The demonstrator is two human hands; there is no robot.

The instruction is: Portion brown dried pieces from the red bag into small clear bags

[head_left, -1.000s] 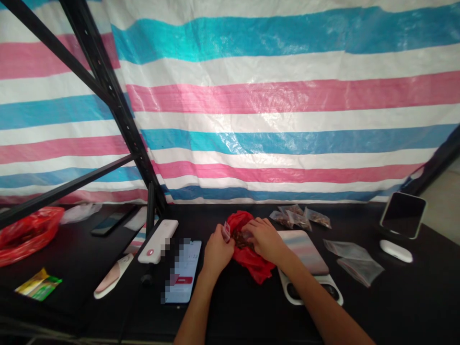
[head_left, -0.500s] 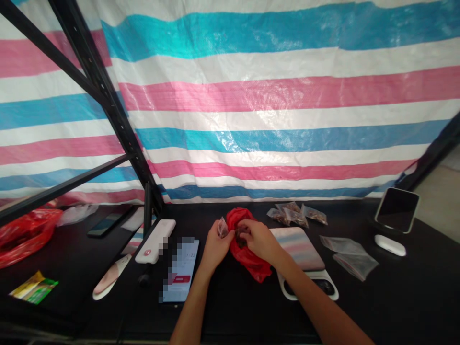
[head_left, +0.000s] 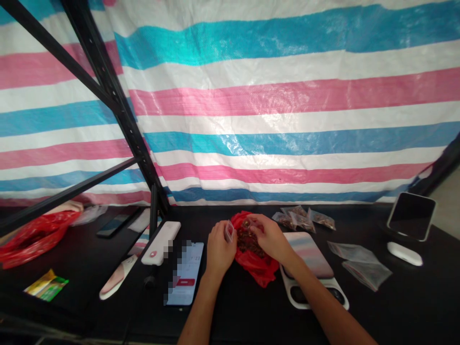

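Note:
In the head view, my left hand (head_left: 222,247) is closed around a small clear zip bag (head_left: 229,232), its mouth facing the right hand. A red plastic bag (head_left: 261,274) lies opened out on the table between my hands, with loose brown dried bits (head_left: 249,243) in it. My right hand (head_left: 269,235) is over the far right part of this bag. Its fingers are pinched together on a few of the brown bits, which the fingertips partly hide. A white kitchen scale (head_left: 297,300) with a striped, shiny platform (head_left: 308,256) stands under and beside my right forearm.
Filled small bags (head_left: 304,221) lie behind the scale; flat unfilled bags (head_left: 359,263) are right of it. Further right are a white case (head_left: 405,254) and a screen on a stand (head_left: 411,216). Left are a lit phone (head_left: 185,278), a white power bank (head_left: 161,242) and a black frame post (head_left: 124,120).
My right hand has lifted a little out of the brown bits, so more of them shows. The left hand has turned with the small bag. The whole view has shifted slightly.

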